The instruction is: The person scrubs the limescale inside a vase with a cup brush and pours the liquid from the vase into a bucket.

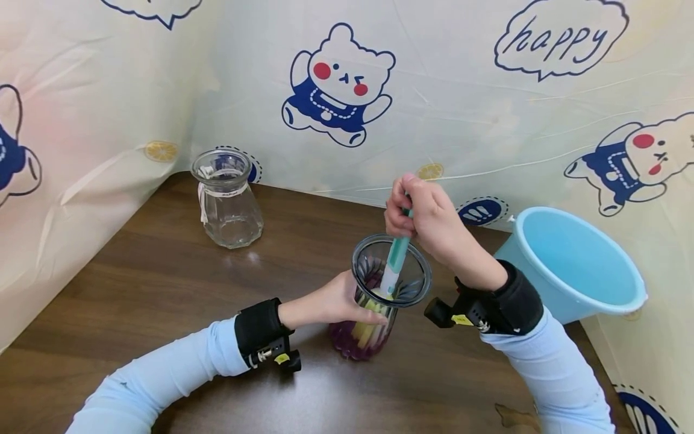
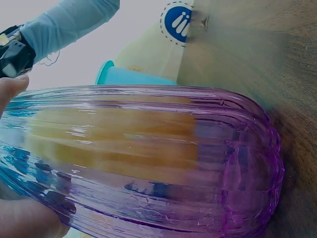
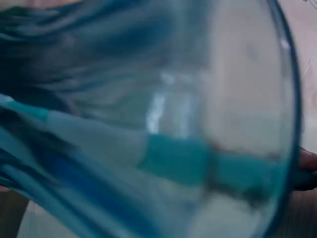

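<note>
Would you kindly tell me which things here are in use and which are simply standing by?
In use: purple vase, held by the left hand; teal brush, gripped by the right hand.
Standing by: clear glass vase; blue bucket.

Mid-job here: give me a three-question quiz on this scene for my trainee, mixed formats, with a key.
1. True or false: the left hand grips the purple vase.
2. The right hand holds: A) the clear vase B) the teal brush C) the blue bucket.
3. Fill in: the brush's yellow sponge head sits ____ the purple vase.

Key: 1 true; 2 B; 3 inside.
</note>
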`<move>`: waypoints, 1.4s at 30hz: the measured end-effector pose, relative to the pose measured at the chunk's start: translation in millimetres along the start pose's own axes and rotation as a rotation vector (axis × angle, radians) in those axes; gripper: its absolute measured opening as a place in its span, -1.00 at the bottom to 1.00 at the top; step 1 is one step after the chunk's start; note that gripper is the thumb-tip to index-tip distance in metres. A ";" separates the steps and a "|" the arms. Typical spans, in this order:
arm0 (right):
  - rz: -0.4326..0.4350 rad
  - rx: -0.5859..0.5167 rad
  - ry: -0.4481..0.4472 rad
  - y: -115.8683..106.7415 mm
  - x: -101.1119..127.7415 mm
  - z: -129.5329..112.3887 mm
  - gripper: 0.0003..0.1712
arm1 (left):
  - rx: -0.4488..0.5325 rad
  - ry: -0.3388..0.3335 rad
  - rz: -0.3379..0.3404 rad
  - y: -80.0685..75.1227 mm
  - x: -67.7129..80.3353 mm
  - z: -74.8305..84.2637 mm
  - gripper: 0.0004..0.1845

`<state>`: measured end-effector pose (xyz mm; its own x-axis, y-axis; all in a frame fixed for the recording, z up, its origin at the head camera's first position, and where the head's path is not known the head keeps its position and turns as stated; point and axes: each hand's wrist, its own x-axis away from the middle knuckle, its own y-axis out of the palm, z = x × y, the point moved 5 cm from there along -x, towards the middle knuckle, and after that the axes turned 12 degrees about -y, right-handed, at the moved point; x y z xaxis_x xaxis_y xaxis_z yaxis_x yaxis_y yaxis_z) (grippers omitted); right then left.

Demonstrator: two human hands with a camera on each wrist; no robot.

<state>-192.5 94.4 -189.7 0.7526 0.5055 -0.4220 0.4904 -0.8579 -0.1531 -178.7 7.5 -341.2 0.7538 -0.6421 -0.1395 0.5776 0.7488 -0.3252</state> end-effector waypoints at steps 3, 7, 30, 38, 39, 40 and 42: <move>-0.043 0.041 0.020 2.7 5.6 10.2 -0.61 | 0.002 0.006 -0.007 -0.1 0.1 -0.2 -0.34; -0.084 0.113 0.038 6.3 12.4 20.5 -0.63 | -0.009 0.001 -0.017 0.1 0.2 -1.8 -0.40; 0.183 -0.117 -0.112 -16.7 -3.6 -46.1 -0.57 | 0.034 -0.029 -0.017 0.7 -0.9 -0.9 -0.25; 0.187 -0.148 -0.165 -15.9 -3.6 -52.5 -0.55 | 0.061 -0.009 -0.019 0.8 -1.5 0.0 -0.23; 0.192 -0.148 -0.167 -16.0 -3.4 -52.0 -0.55 | 0.058 -0.006 -0.018 0.7 -1.6 -0.1 -0.23; 0.199 -0.139 -0.167 -16.0 -3.1 -51.2 -0.55 | 0.055 -0.003 -0.016 0.7 -1.8 -0.2 -0.23; 0.216 -0.126 -0.146 -15.7 -2.7 -46.7 -0.55 | 0.046 0.002 -0.010 0.6 -2.1 -0.4 -0.23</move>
<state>-181.8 110.8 -144.5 0.7788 0.2860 -0.5582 0.3831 -0.9216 0.0623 -180.1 9.2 -341.5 0.7473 -0.6500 -0.1381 0.5991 0.7489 -0.2832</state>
